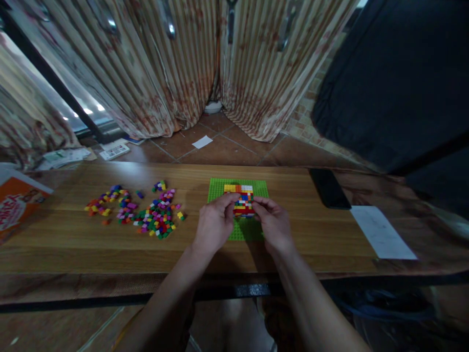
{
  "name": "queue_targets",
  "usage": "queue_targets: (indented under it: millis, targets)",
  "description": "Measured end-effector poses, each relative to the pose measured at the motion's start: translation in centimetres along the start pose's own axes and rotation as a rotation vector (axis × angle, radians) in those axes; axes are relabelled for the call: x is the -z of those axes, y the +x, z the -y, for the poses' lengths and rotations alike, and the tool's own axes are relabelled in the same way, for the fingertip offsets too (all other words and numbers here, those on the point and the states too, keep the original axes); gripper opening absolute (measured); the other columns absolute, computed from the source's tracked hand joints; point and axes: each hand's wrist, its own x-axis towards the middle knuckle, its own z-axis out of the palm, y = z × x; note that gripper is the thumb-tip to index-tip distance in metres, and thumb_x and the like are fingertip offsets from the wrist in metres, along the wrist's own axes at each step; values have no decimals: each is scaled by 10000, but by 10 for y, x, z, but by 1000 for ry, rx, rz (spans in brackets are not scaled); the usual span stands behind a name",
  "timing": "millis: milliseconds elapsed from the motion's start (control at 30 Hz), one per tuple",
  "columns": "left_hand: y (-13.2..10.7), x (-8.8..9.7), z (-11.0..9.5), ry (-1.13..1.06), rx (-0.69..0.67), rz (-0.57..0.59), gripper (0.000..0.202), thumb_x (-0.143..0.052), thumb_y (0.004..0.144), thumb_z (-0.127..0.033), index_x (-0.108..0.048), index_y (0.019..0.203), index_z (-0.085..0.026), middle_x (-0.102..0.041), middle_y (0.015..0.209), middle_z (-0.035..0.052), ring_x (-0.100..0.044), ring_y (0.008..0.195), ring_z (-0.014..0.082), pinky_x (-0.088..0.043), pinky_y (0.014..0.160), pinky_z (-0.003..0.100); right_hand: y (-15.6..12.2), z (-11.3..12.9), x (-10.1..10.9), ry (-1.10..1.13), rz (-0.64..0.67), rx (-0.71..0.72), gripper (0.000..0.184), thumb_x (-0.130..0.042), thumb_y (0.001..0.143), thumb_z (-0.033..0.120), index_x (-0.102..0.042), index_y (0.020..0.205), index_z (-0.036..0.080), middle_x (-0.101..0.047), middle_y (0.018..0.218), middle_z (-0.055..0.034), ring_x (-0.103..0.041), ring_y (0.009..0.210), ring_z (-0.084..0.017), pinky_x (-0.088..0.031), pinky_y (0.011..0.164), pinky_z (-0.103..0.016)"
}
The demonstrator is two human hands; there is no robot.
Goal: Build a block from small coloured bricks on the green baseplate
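A block built of many-coloured toy bricks (243,207) stands on a green studded baseplate (242,231) in the middle of the wooden table. Yellow, orange and white bricks form its far top edge; red, yellow and blue ones show on the near side. My left hand (216,220) is closed at the block's left side, its fingertips at the upper bricks. From the right, my right hand (274,220) pinches at the block's right edge with thumb and forefinger. Whether a loose brick is between the fingers is too small to tell.
Loose bricks (157,217) lie in heaps on the table (91,254) to the left. A black phone (330,188) and a white paper sheet (381,232) are on the right. An orange and white package (22,203) sits at the far left. Curtains (176,73) hang beyond.
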Motion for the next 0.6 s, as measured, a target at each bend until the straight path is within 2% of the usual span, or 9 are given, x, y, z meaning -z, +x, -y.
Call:
queue_targets:
  millis: [200,333,400,500,600]
  targets:
    - [-1,1,0,25,-29,45,299,-477,922,-117,-638,1143,-239,-721,1168,18,-686,1068,157,-544,976,324,1,0,-1,13,-14,-13,278,-749,619,360,-699,832,189,-722,823,-14,-647,765,-163,-498,739,-317]
    - [-2,0,3,53,-53,67,333,-457,928,-116,-600,1204,-236,-710,1190,28,-674,1094,158,-533,995,319,0,-2,1,-59,-8,31,273,-719,677,376,-702,873,188,-722,860,-35,-655,787,-183,-510,759,-343]
    - [-2,-1,4,74,-65,79,363,-444,928,-107,-577,1242,-229,-699,1211,39,-668,1108,163,-530,1002,329,-3,-1,2,-192,-23,153,251,-671,744,360,-710,924,191,-711,918,-54,-652,807,-191,-514,789,-368]
    - [-3,-1,4,99,-79,91,392,-432,924,-90,-558,1267,-230,-688,1232,39,-659,1125,163,-525,1012,334,-11,3,2,-449,-44,465,210,-567,838,286,-731,949,216,-658,1063,-86,-634,943,-212,-509,870,-398]
    - [-3,0,4,110,-81,93,400,-431,913,-73,-561,1261,-222,-687,1231,43,-658,1124,166,-526,1011,333,-17,3,1,-614,15,693,284,-472,874,186,-747,923,241,-611,1138,-92,-595,1073,-216,-497,939,-399]
